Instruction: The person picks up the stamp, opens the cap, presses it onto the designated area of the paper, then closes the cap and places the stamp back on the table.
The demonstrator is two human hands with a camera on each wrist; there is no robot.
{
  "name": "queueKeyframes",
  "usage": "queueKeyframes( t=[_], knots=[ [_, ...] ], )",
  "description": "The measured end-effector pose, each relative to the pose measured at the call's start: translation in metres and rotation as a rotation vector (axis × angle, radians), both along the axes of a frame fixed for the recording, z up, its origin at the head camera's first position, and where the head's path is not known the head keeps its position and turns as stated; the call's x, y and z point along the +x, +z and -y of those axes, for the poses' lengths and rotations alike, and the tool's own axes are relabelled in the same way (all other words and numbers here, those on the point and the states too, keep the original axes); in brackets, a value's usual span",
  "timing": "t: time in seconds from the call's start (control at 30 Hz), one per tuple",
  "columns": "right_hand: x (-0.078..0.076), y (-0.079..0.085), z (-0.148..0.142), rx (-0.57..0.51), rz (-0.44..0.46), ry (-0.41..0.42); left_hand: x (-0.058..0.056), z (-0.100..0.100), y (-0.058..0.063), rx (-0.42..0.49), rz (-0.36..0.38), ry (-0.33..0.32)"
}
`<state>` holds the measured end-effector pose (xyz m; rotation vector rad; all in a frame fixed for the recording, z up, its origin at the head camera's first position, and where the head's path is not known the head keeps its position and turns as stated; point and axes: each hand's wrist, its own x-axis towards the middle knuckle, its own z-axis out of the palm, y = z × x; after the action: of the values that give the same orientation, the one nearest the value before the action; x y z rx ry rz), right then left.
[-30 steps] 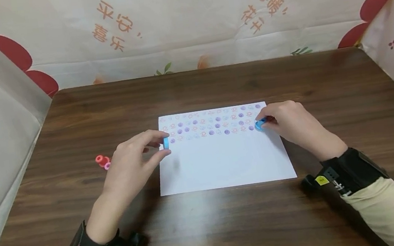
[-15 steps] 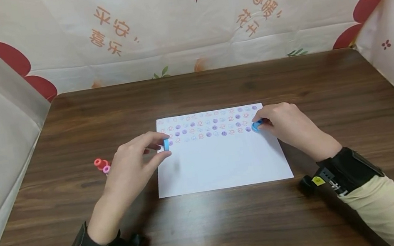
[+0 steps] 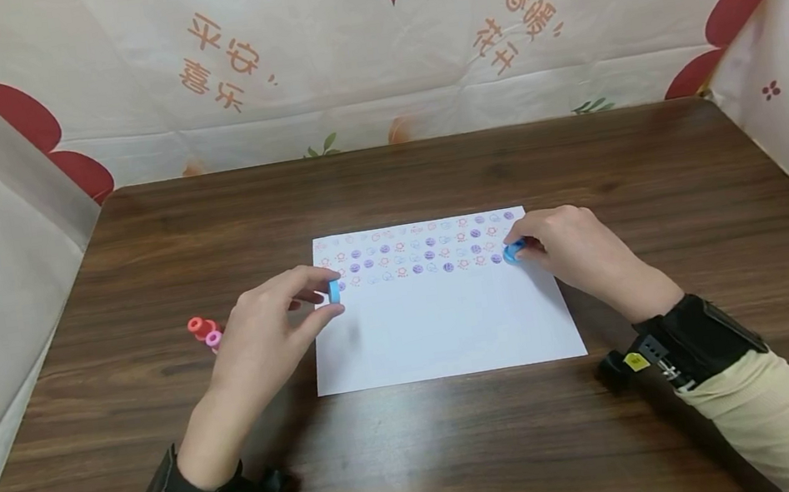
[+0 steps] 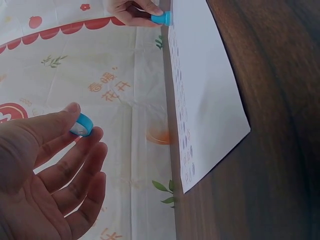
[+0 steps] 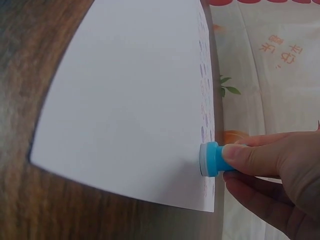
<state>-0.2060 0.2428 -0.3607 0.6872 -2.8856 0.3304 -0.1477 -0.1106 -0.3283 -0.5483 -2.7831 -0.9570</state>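
A white sheet of paper (image 3: pixel 444 327) lies on the table, with rows of small purple, red and pale blue stamp prints across its far part. My right hand (image 3: pixel 581 253) grips a blue toy stamp (image 5: pixel 216 159) by its handle, its face down against the paper at the right end of the lowest printed row. Over the sheet's left edge, my left hand (image 3: pixel 258 328) pinches a small blue stamp cap (image 4: pixel 82 125) between thumb and index finger. The other left fingers are loosely bent. Under the stamp, the paper is hidden.
Red stamps (image 3: pixel 200 327) and a pink stamp (image 3: pixel 213 339) lie left of the sheet, partly behind the left hand. The dark wooden table (image 3: pixel 426 468) ends at the back before a white printed cloth (image 3: pixel 336 44), which also hangs at both sides.
The head view has shifted slightly. Both hands keep nearly the same place over the paper, with the stamp and the cap still held.
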Motion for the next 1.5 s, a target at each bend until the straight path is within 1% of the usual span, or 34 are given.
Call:
queueKeyframes(
  t=[0.53, 0.93, 1.2, 1.5],
  knots=[
    [0.0003, -0.0008, -0.0005, -0.003, 0.014, -0.002, 0.0007, 0.0004, -0.0014, 0.001, 0.003, -0.007],
    [-0.0001, -0.0038, -0.0014, -0.009, -0.001, 0.001, 0.0013, 0.0007, -0.0025, 0.001, 0.014, -0.007],
    [0.0013, -0.0021, -0.0016, -0.012, -0.019, 0.012, 0.0018, 0.0014, -0.0037, -0.006, 0.010, -0.007],
    [0.0016, -0.0015, -0.0021, -0.016, -0.018, 0.016, 0.0026, 0.0022, -0.0045, 0.004, 0.025, 0.005]
  ],
)
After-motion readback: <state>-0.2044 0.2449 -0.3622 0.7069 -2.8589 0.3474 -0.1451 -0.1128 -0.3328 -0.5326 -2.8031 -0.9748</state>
